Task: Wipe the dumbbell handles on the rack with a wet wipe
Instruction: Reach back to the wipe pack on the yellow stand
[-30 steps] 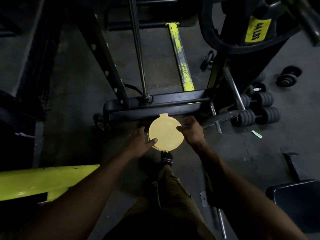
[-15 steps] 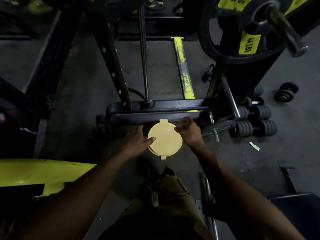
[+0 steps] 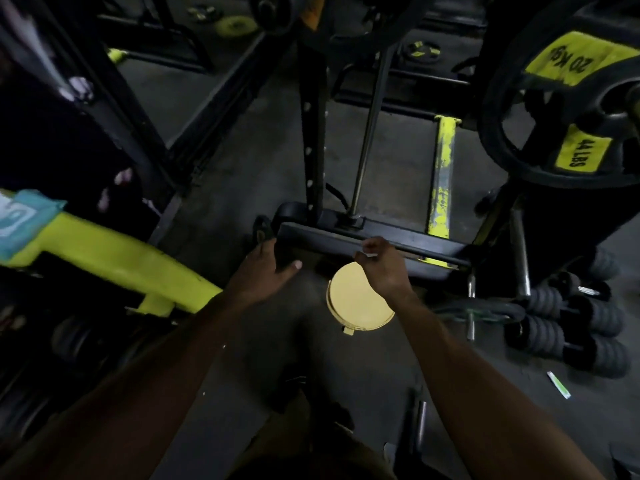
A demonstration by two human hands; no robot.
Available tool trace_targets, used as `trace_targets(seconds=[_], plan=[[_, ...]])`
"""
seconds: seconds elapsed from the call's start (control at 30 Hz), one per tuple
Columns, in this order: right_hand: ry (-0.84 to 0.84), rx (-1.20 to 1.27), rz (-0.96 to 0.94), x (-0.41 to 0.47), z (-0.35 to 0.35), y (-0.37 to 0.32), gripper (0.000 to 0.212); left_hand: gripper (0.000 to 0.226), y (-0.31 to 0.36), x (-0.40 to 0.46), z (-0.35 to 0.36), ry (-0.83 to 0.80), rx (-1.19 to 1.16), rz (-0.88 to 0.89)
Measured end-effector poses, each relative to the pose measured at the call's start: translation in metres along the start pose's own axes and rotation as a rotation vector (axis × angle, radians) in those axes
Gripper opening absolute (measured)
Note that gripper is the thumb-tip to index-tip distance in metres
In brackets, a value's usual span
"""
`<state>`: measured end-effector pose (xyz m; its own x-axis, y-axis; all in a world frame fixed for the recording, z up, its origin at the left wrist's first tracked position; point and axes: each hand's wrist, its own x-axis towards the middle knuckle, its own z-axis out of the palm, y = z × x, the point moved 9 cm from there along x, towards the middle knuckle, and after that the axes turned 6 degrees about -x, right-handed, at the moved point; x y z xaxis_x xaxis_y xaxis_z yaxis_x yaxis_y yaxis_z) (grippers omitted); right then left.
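A big black 20 kg weight plate (image 3: 568,109) hangs on its peg at the upper right, and a chipped yellow machine arm (image 3: 114,258) juts in from the left with a teal cloth (image 3: 24,220) draped over its end. Between them the black base bar of a machine frame (image 3: 374,242) lies across the concrete floor (image 3: 221,174). The task's things, a cluster of black ribbed dumbbells (image 3: 571,327), lie on the floor at the right, close against a steel stand, well apart from both hands; no handle is being touched, so wiping has, I judge, not begun.

Just in front of the base bar sits a round yellow wipe tub (image 3: 360,299), lid shut, its latch tab pointing toward the person; it is probably parked there so both hands are free. The left hand (image 3: 266,271) hovers to the left of the tub, fingers loosely spread and holding nothing. The right hand (image 3: 381,268) is above the tub's far rim, thumb and fingers pinched together; something small and pale (image 3: 370,254) shows at the fingertips, perhaps a corner of a wet wipe, though it is too blurred to tell for sure. A green scrap (image 3: 558,384) lies on the floor at lower right
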<state>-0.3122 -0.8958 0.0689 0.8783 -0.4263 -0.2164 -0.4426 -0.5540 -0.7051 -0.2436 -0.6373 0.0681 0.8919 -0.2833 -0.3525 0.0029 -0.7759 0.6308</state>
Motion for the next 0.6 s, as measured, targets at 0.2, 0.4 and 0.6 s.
trace_targets(seconds=[0.2, 0.4, 0.6], plan=[[-0.173, -0.021, -0.157, -0.018, 0.05, -0.052, 0.036, 0.094, -0.042, -0.06, -0.044, 0.199, -0.043, -0.105], [-0.309, -0.191, -0.403, -0.031, 0.102, -0.153, 0.037, 0.085, -0.088, -0.115, -0.116, 0.356, -0.059, -0.168], [-0.422, -0.238, -0.592, -0.045, 0.17, -0.263, 0.057, 0.087, -0.137, -0.171, -0.2, 0.525, -0.066, -0.232]])
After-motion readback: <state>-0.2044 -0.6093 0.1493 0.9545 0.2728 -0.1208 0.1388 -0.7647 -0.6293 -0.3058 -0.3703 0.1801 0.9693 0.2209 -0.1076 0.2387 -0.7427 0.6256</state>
